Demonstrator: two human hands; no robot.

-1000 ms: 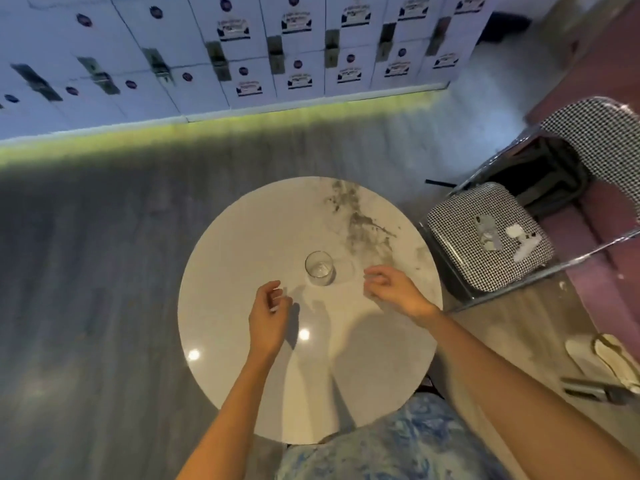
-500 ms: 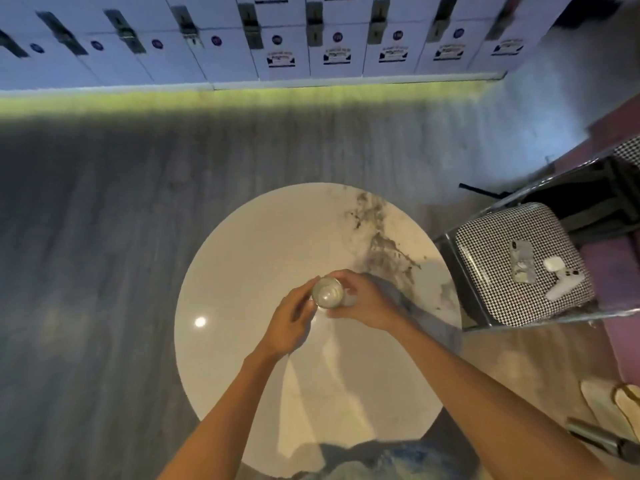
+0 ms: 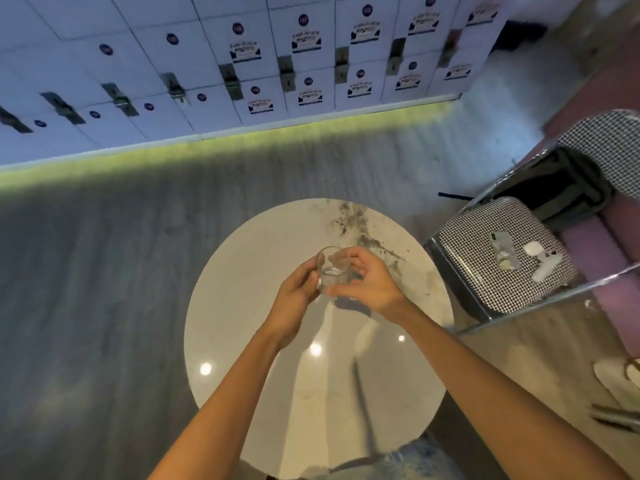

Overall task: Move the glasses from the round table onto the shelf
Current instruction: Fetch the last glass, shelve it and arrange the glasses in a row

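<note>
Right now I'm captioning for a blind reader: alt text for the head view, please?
Both hands, left hand and right hand, hold a clear glass over a round marble table. A checked chair with a phone stands right; lockers line the far wall.

Your left hand and right hand both grip one clear glass above the round marble table. A checkered chair beside the table carries a phone. White lockers line the far wall.
</note>
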